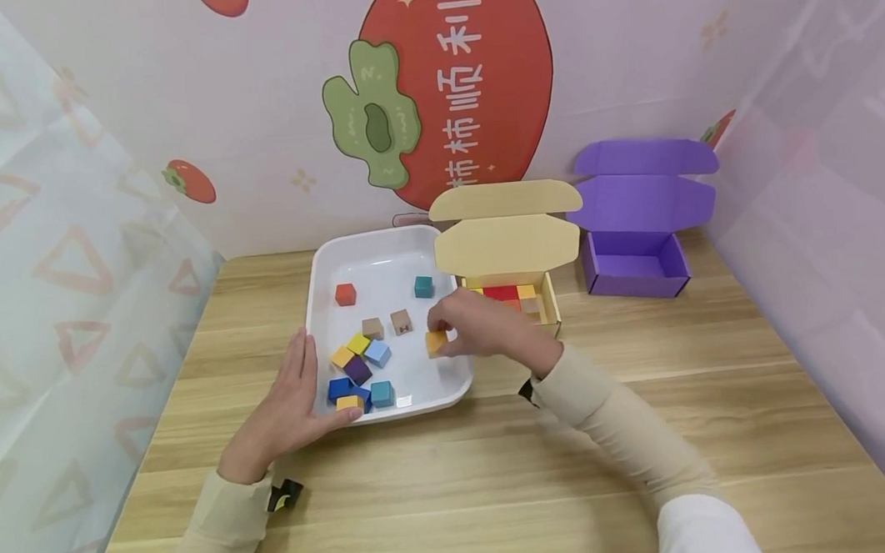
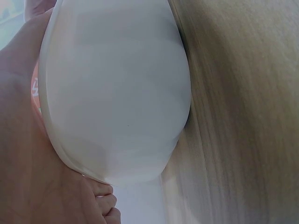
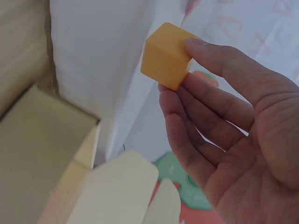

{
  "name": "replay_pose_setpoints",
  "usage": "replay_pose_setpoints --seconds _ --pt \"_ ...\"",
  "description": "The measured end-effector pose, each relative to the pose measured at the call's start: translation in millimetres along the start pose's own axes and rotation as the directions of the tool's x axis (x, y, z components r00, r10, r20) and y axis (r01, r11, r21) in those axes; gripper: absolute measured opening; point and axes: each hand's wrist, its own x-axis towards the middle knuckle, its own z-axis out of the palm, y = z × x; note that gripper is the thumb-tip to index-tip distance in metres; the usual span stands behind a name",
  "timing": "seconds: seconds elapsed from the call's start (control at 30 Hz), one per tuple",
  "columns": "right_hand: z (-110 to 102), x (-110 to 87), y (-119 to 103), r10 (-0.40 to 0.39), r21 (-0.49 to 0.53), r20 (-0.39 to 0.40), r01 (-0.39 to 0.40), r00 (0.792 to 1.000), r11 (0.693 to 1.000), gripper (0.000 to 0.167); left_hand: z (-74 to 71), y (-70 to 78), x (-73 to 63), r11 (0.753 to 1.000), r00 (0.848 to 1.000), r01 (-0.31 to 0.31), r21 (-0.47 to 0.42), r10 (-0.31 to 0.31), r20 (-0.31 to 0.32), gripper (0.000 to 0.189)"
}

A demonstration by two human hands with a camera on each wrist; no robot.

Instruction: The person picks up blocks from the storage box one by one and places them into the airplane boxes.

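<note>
My right hand pinches an orange-yellow cube between thumb and fingertips, over the right side of the white tray. Against the tray's near left corner rests my left hand, its fingers straight along the outer side and its thumb along the front rim. Loose cubes lie in the tray: a red cube, a green cube, wooden cubes, a light blue cube, a purple cube and several others. In the left wrist view, the tray's outer wall fills the middle.
Right of the tray stands a yellow box with its lid up, holding several cubes; my right hand partly covers it. A purple box, lid raised, stands farther right. The wooden table meets a printed backdrop behind.
</note>
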Motion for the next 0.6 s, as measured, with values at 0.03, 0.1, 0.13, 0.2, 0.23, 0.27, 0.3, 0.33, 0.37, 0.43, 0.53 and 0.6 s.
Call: replay_pose_setpoints --seconds 0.03,0.1,0.13,0.2,0.23,0.27,0.3,0.33,0.37,0.43,0.53,0.6 --pt "-4 -3.4 2 0.002 -0.005 -0.008 -0.002 1.000 1.000 0.030 -0.2 0.1 0.1 1.000 1.000 0.000 0.000 0.000 0.001 0.139" --pt "-12 -9.5 7 -0.001 -0.016 -0.027 0.000 1.000 1.000 0.029 -0.6 0.3 0.1 1.000 1.000 0.001 -0.001 -0.001 0.002 0.139" --pt "-15 -12.3 10 -0.002 -0.019 -0.037 0.002 0.999 1.000 0.028 -0.7 0.2 -0.1 1.000 1.000 0.001 0.000 -0.001 0.002 0.139" --pt "-20 -17.5 16 -0.012 -0.024 -0.063 0.010 0.998 1.000 0.025 -0.9 -0.1 -0.4 1.000 1.000 -0.001 0.003 0.001 0.001 0.139" --pt "-22 -20.0 19 -0.017 -0.022 -0.076 0.015 0.997 1.000 0.024 -0.9 -0.5 -0.5 1.000 1.000 -0.001 0.003 0.001 0.000 0.139" --pt "-24 -22.4 23 -0.026 -0.024 -0.088 0.024 0.996 0.999 0.023 -0.9 -0.8 -0.6 1.000 1.000 -0.001 0.004 0.001 0.000 0.139" --pt "-26 -25.3 26 -0.029 -0.027 -0.099 0.027 0.995 0.999 0.021 -0.8 -1.2 -0.6 1.000 1.000 -0.002 0.005 0.002 0.000 0.139" --pt "-27 -28.1 30 -0.030 -0.029 -0.112 0.027 0.993 0.999 0.020 -0.7 -1.6 -0.7 1.000 1.000 -0.001 0.006 0.001 0.000 0.139" --pt "-28 -30.9 33 -0.030 -0.033 -0.123 0.026 0.992 0.999 0.019 -0.5 -2.0 -0.7 1.000 1.000 0.000 0.005 0.000 0.001 0.139" --pt "-31 -37.9 40 -0.017 -0.033 -0.135 0.012 0.991 0.999 0.018 0.1 -2.8 -0.5 1.000 1.000 0.002 0.005 -0.002 0.002 0.140" --pt "-36 -49.5 50 0.023 -0.019 -0.139 -0.026 0.990 0.999 0.017 1.2 -3.6 -0.1 1.000 1.000 0.002 0.007 -0.002 -0.001 0.140" --pt "-39 -57.3 57 0.049 -0.010 -0.134 -0.051 0.990 0.999 0.016 1.5 -3.8 0.0 1.000 1.000 0.003 0.007 -0.003 -0.002 0.140"
